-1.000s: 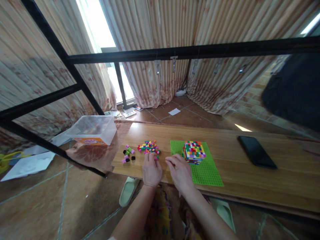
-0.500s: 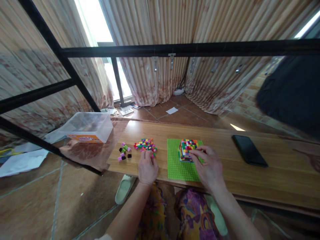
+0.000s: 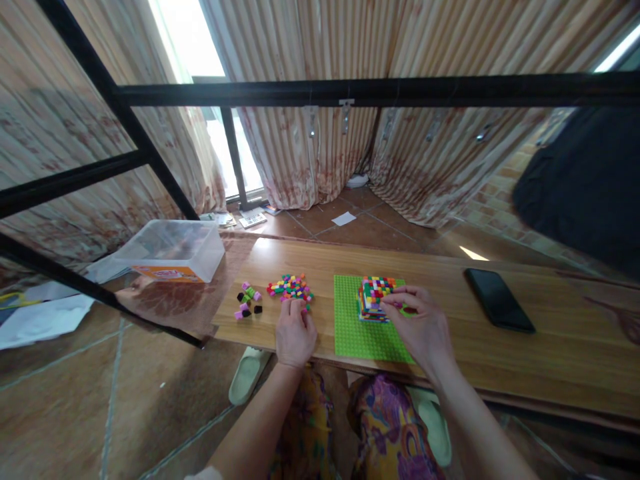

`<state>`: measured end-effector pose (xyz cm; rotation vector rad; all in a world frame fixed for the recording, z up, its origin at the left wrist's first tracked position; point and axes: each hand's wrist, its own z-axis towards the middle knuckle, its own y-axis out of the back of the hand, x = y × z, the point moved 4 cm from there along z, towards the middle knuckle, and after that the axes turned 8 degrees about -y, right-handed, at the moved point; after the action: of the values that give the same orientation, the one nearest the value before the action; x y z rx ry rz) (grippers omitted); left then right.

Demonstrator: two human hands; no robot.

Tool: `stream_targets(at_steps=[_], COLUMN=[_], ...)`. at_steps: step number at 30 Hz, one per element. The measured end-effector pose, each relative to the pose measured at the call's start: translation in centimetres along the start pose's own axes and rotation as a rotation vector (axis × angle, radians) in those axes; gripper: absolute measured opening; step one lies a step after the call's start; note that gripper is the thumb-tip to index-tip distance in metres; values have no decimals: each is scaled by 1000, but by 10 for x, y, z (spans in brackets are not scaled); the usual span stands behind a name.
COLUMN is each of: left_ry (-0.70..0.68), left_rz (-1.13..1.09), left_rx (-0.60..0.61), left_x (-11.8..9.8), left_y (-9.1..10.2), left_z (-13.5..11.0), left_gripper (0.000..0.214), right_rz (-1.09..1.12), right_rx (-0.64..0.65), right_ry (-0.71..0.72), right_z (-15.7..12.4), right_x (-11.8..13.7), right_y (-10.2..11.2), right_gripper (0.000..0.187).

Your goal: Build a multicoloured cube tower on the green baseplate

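The right hand (image 3: pixel 423 323) is at the near right side of a multicoloured cube-shaped block of small plastic bricks (image 3: pixel 374 293), its thumb and index finger drawn together against the block's upper edge while the other fingers curve loosely above; whether a brick sits between the fingertips cannot be told. The block stands on a flat, square, bright green studded plastic baseplate (image 3: pixel 349 333), toward its far side, with the right hand covering part of both.

The left hand (image 3: pixel 296 333) rests at the near edge of a loose heap of tiny mixed-colour plastic bricks (image 3: pixel 290 287), its fingers bent downward; their tips are hidden, so I cannot tell whether they grasp anything. Just left of the heap lies a separate scatter of pink, black and lime-green bricks (image 3: pixel 249 300).

All of this is on a long wood-grain desk (image 3: pixel 560 360). A black rectangular smartphone (image 3: pixel 499 300) lies on it, well right of the baseplate, its screen dark.

Beyond the desk's left end stands a translucent rectangular plastic box (image 3: pixel 207 253). Its orange label (image 3: pixel 170 274) carries pale and red lettering, too blurred to read. A flat white printed item (image 3: pixel 253 219) near the window bears dark marks, likewise illegible.
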<state>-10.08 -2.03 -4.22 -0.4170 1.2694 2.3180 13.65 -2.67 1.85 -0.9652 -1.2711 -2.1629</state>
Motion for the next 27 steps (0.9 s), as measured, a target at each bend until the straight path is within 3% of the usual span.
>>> stream_targets(at_steps=[9, 19, 27], left_ry=[0, 40, 72], left_rz=[-14, -30, -66], left_rx=[1, -1, -91], left_x=[-2, 1, 4], left_y=[2, 1, 3], left_z=[0, -1, -2], left_gripper=[18, 21, 28], right_rz=[-166, -195, -219], right_rx=[-189, -145, -145], right_ry=[391, 404, 479], right_z=[-22, -25, -25], right_x=[3, 0, 0], right_y=[-2, -4, 0], right_gripper=[16, 19, 18])
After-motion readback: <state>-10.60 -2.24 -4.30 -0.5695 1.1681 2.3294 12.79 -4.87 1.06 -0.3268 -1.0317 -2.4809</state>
